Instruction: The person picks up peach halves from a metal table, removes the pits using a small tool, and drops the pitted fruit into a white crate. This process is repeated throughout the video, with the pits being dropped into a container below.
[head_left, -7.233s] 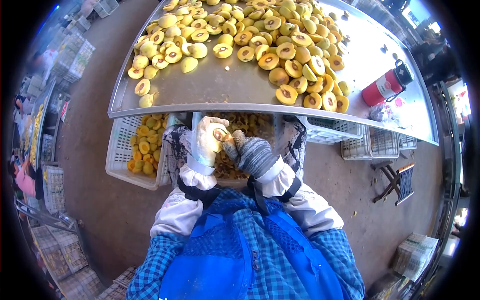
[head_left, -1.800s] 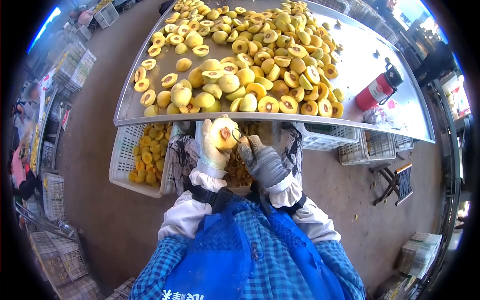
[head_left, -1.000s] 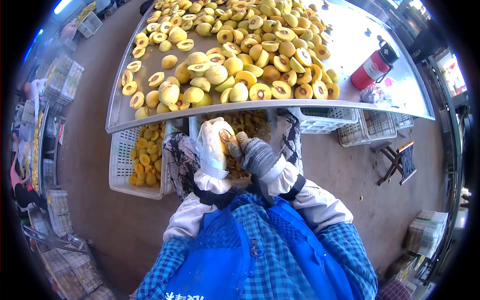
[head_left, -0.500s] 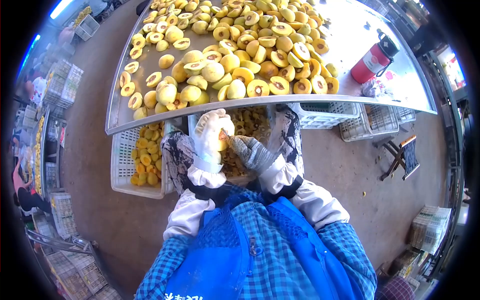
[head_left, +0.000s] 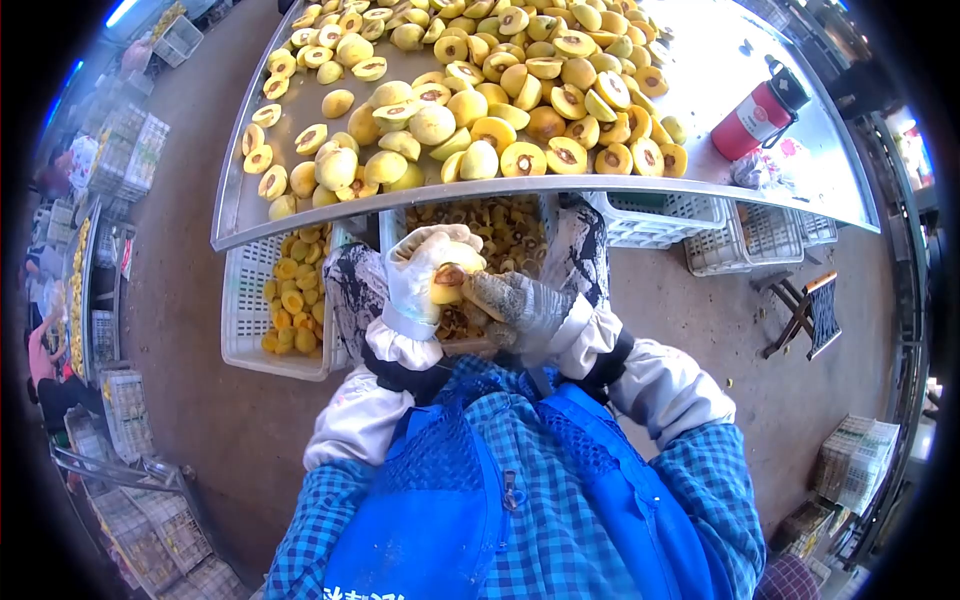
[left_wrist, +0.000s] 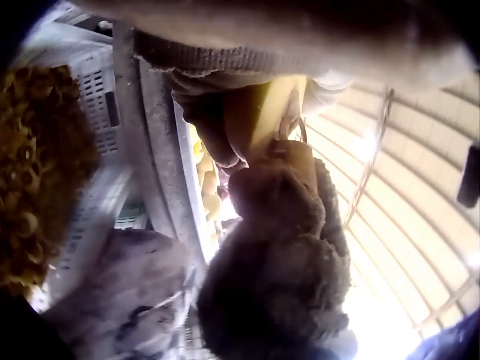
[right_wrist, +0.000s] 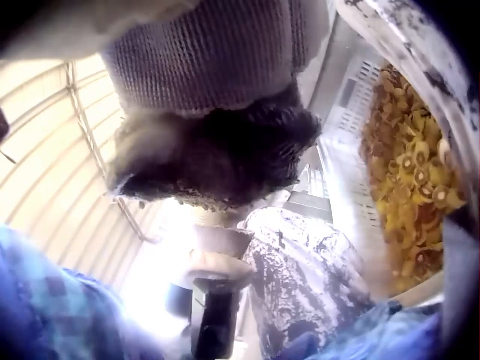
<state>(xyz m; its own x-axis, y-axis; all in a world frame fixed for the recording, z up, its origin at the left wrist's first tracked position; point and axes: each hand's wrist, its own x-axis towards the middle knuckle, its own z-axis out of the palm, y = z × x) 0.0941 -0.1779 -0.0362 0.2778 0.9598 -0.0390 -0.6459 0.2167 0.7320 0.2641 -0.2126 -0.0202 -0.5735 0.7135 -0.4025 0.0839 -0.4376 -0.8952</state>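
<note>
My left hand (head_left: 412,280), in a pale glove, holds a yellow peach half (head_left: 450,284) with its cut face and brown pit turned towards my right hand. The right hand (head_left: 525,312), in a grey knitted glove, grips a small pitting tool (left_wrist: 298,156) with a short light handle and a thin curved metal loop. In the left wrist view the loop lies right at the cut face of the peach. Both hands are over a crate (head_left: 388,232) of pit scraps between the knees. The right wrist view shows the dark-stained glove from behind; the tool is hidden there.
A metal table (head_left: 300,217) in front bears a heap of halved peaches (head_left: 480,160). A red bottle (head_left: 755,125) and a plastic bag (head_left: 750,174) stand at its right. A white crate (head_left: 240,345) of peach halves is at left. A folding stool (head_left: 805,315) stands at right.
Since the earliest frame, more peach halves lie along the table's front left. The left hand has turned the peach half sideways from facing up; the right hand has shifted slightly right, still with the tool.
</note>
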